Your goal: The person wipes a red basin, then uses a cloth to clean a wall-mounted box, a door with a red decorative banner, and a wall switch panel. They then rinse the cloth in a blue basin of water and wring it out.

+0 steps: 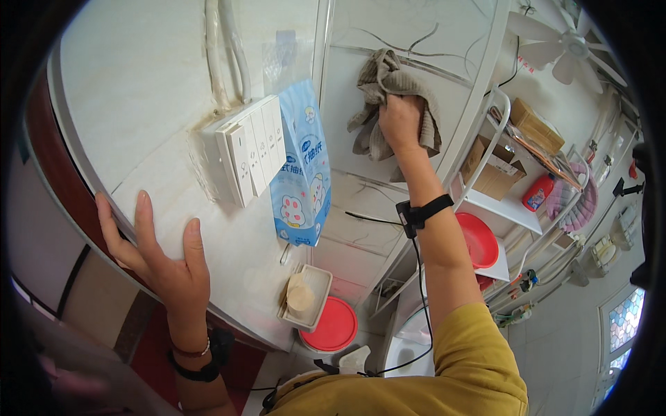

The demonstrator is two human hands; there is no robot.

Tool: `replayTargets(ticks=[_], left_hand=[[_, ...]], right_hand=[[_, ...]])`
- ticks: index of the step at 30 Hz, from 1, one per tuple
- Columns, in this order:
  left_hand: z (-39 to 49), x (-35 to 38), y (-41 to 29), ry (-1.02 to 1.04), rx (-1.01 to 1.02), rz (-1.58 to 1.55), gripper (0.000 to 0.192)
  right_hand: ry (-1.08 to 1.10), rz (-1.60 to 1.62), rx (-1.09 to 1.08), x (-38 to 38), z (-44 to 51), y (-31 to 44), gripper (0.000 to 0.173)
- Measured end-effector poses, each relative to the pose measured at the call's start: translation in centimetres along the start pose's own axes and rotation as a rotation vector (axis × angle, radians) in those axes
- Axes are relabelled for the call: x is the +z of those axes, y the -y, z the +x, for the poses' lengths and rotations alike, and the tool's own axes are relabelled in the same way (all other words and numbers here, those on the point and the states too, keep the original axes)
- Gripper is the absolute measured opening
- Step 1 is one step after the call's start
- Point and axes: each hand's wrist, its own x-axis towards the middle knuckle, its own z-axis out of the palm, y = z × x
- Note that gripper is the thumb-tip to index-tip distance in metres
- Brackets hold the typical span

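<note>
My right hand (401, 122) grips a crumpled grey-brown cloth (377, 138) and presses it against a white tiled wall (359, 156) marked with dark branching lines. Fingers spread, my left hand (169, 255) rests at the edge of a pale wall panel (156, 177); it holds nothing. Between the two hands, a white multi-gang switch panel (252, 151) is fixed to the pale wall. Beside it hangs a blue tissue pack (303, 177) with cartoon prints. The palm of my right hand is hidden by the cloth.
A small wall tray (317, 281) holds beige items above a red round lid (333, 330). At right, a white shelf rack (499, 208) bears a cardboard box (489, 166), a red bottle (538, 192) and a red basin (476, 239). A fan (572, 44) is at upper right. A black cable runs along my right arm.
</note>
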Motion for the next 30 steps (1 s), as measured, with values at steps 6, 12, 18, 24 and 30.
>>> replayTargets(ticks=[6, 12, 18, 24, 30], left_hand=[[0.1, -0.4, 0.0, 0.035, -0.016, 0.025, 0.065], [-0.2, -0.2, 0.0, 0.008, -0.033, 0.027, 0.068], [-0.4, 0.5, 0.6, -0.051, 0.023, -0.020, 0.061], [-0.4, 0.5, 0.8, -0.044, 0.026, -0.115, 0.070], [-0.4, 0.4, 0.9, -0.025, 0.053, -0.191, 0.071]], right_hand=[[0.366, 0.110, -0.167, 0.1, -8.5, 0.8, 0.005], [0.606, 0.529, 0.486, -5.4, -13.7, 1.7, 0.015], [0.420, 0.864, 0.835, -13.9, -11.0, 8.9, 0.030], [0.371, 1.630, 0.919, -16.8, -10.0, 23.7, 0.039], [0.410, 1.216, 0.641, -12.3, -11.0, 35.0, 0.049]])
